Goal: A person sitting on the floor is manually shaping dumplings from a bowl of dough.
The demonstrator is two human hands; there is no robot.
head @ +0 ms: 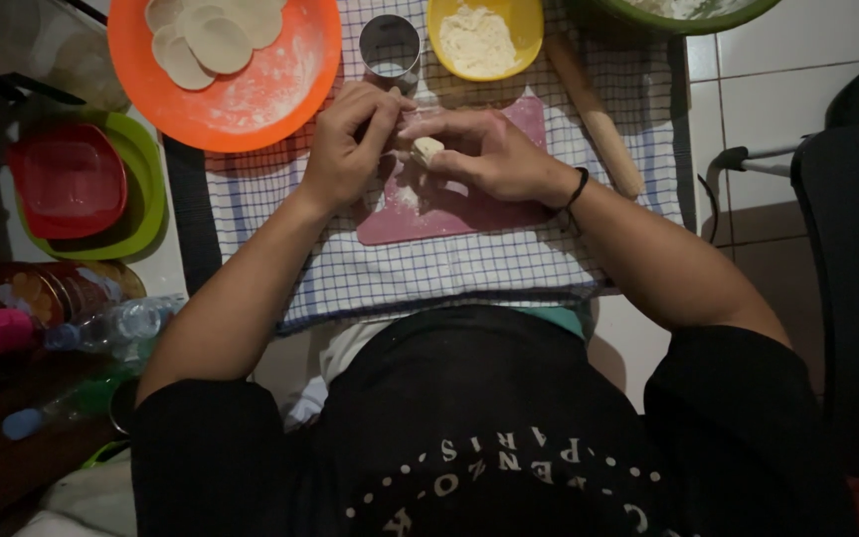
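Dough piece [427, 149] is pinched over the pink board [469, 214], left hand [345, 149] clenched on its edge, right hand [489, 154] grasping it from the other side. If squeezed unevenly, the soft dough could likely be torn or dropped.

Orange plate [280, 94], metal ring cutter [390, 48] and yellow bowl [484, 38] crowd the far edge, rolling pin [597, 119] bars the right, bare checked cloth [429, 268] open nearside of pink board [449, 214].
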